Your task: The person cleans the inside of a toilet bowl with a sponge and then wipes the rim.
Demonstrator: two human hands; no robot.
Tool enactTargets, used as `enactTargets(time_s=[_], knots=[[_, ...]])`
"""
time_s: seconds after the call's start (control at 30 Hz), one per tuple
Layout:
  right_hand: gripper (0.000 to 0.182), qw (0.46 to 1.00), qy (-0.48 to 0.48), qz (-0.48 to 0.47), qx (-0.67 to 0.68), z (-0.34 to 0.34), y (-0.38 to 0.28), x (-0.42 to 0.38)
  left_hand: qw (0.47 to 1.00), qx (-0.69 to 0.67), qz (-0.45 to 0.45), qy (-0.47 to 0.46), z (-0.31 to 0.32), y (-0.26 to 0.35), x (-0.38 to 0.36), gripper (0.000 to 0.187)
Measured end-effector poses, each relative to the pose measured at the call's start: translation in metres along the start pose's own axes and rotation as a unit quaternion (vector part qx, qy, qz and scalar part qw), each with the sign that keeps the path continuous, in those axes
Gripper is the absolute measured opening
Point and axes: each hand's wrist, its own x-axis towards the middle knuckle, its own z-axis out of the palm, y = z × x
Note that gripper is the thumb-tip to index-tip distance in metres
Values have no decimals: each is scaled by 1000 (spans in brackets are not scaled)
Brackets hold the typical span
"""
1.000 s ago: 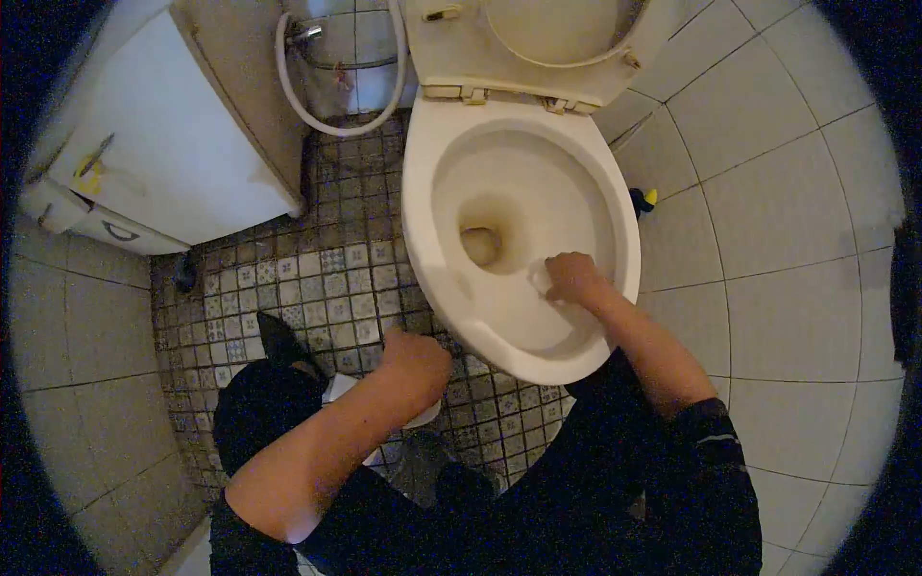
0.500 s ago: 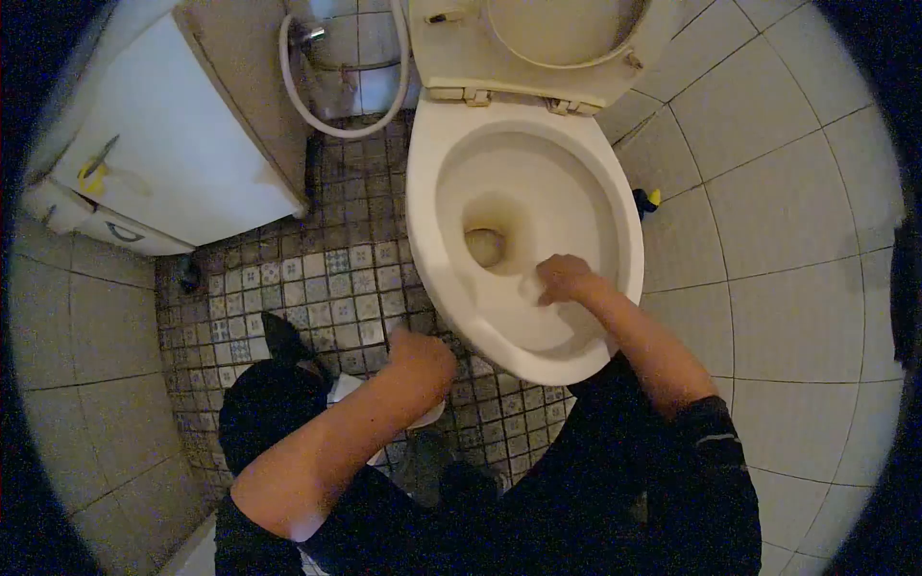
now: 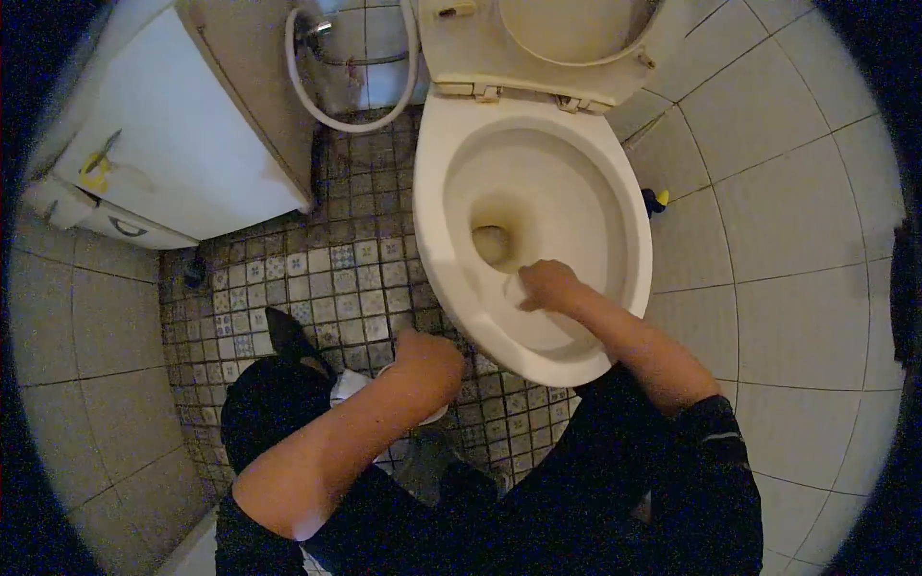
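Inside the white toilet bowl, my right hand is closed round a small pale wad, perhaps paper or cloth, against the inner front slope. Brown staining surrounds the drain hole, just left of that hand. My left hand hangs over the tiled floor, left of the bowl's front; its fingers curl and a faint, blurred pale thing shows at their tips. Beneath the left forearm, a white object is partly hidden. The raised seat and lid stand at the back of the bowl.
A white cabinet with a yellow mark stands at the left. A white hose loops behind the bowl's left side. To the right, a dark bottle with a yellow tip sits by the tiled wall.
My right hand has moved a little to the left across the bowl's inner slope. The whole view has shifted slightly; my left hand stays in about the same place.
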Motion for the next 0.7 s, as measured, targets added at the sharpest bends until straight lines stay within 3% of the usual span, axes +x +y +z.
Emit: enactTargets(time_s=[0.07, 0.13, 0.2, 0.27, 0.47, 0.53, 0.6, 0.67, 0.7], knots=[[39, 999, 41, -26, -14, -1, 17, 1, 1000, 5, 4, 3, 0, 1, 0, 17], [43, 996, 32, 79, -39, -10, 24, -1, 1000, -8, -5, 16, 1, -1, 0, 17], [43, 997, 41, 63, -29, -12, 8, -2, 1000, -10, 9, 10, -3, -2, -2, 17], [36, 998, 29, -39, -34, -9, -8, -5, 1000, -13, 25, 3, -5, -2, -3, 18], [43, 995, 72, 66, -36, -6, 17, 1, 1000, 13, -4, 5, -2, -2, -3, 16], [41, 994, -64, -34, -84, -14, -13, -10, 1000, -9, 6, -5, -3, -2, -4, 15], [42, 996, -56, -34, -63, -20, -16, -20, 1000, -2, 13, 9, -3, -4, -8, 16], [43, 998, -13, -10, -52, -18, 20, -11, 999, 6, 20, 28, -2, -7, -8, 18], [44, 994, -48, 67, -67, -20, 26, -6, 1000, -5, 17, 19, -1, -7, -7, 18]])
